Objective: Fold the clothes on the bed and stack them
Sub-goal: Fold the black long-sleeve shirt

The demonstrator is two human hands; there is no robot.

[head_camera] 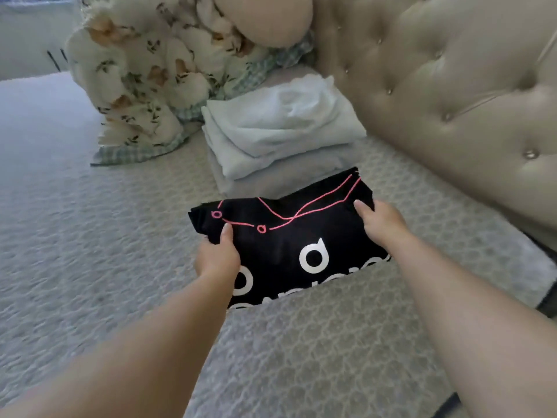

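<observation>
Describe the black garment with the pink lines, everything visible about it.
The black garment is folded into a rough rectangle of soft, matte-looking fabric, printed with thin pink lines and large white letters partly hidden. It is held slightly tilted over the bed, just in front of the stack of pale folded clothes. The left hand grips its left edge, thumb on top; the right hand grips its right edge.

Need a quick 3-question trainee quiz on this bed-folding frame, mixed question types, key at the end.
1. True or false: the left hand and the right hand both grip the folded black garment.
2. The stack of pale folded clothes lies where? A) beyond the black garment, near the tufted headboard B) on the floor C) under the floral bedding
3. What colour is the thin line print on the black garment?

Key: 1 true; 2 A; 3 pink.
</observation>
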